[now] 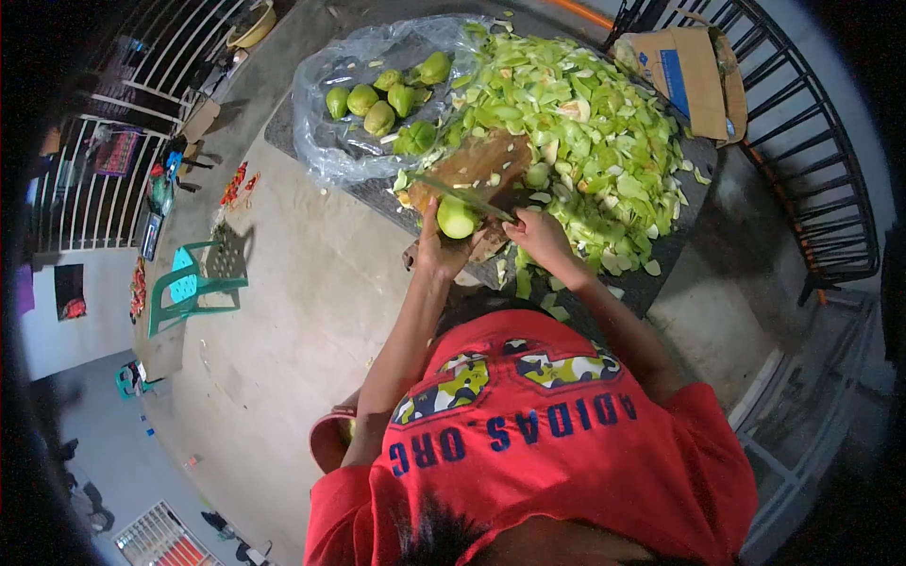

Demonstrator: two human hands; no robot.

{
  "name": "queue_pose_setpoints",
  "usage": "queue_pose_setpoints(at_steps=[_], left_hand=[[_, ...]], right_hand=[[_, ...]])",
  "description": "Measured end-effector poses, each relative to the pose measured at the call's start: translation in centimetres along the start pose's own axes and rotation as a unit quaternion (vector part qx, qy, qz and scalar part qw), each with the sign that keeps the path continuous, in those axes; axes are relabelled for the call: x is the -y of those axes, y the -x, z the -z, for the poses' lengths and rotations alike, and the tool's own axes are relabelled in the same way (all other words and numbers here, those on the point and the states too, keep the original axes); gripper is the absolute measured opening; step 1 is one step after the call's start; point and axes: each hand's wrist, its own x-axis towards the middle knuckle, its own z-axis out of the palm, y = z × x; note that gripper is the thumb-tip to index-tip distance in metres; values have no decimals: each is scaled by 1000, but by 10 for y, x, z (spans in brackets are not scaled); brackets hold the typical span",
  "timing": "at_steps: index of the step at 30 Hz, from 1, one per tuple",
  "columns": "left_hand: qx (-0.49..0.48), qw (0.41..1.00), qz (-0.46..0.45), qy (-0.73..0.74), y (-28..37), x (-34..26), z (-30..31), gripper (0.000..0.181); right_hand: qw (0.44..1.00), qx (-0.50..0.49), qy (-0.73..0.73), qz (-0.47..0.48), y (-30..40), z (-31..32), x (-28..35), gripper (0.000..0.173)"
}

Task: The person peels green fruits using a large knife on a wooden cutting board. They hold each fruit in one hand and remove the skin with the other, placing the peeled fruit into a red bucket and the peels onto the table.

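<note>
My left hand [440, 251] grips a pale green chayote-like fruit [456, 218], its near end cut flat or peeled. In my right hand [539, 239] is a long-bladed knife [467, 197], its blade running left across the far side of the fruit. Both hands are at the near edge of a worn wooden chopping board [481, 166], which carries small pale scraps. To the board's right spreads a large heap of sliced green pieces [601, 120]. Beyond the board on the left, several whole green fruits [380, 118] lie on a clear plastic sheet or bag [311, 120].
The board rests on a dark grey mat [690, 166]. A cardboard box [697, 81] stands at the far right beside a black metal railing [814, 134]. By my left arm is a reddish bucket [327, 442] with something green inside. A green plastic chair [185, 283] stands farther left.
</note>
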Motion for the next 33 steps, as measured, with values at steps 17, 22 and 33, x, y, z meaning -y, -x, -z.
queue_pose_setpoints(at_steps=[17,22,33], left_hand=[[-148,929,-28,-339,-29,5,47,48],[-91,799,-209,-557,-19,9,48,44],[-78,606,-333,-718,-14,-2,25,63]], right_hand=[[959,80,-247,-116,-28,-70,-20,35],[938,51,-292,-181,-39,-67,-11,47],[989,-14,-143,-33,-46,-54,-3,41]])
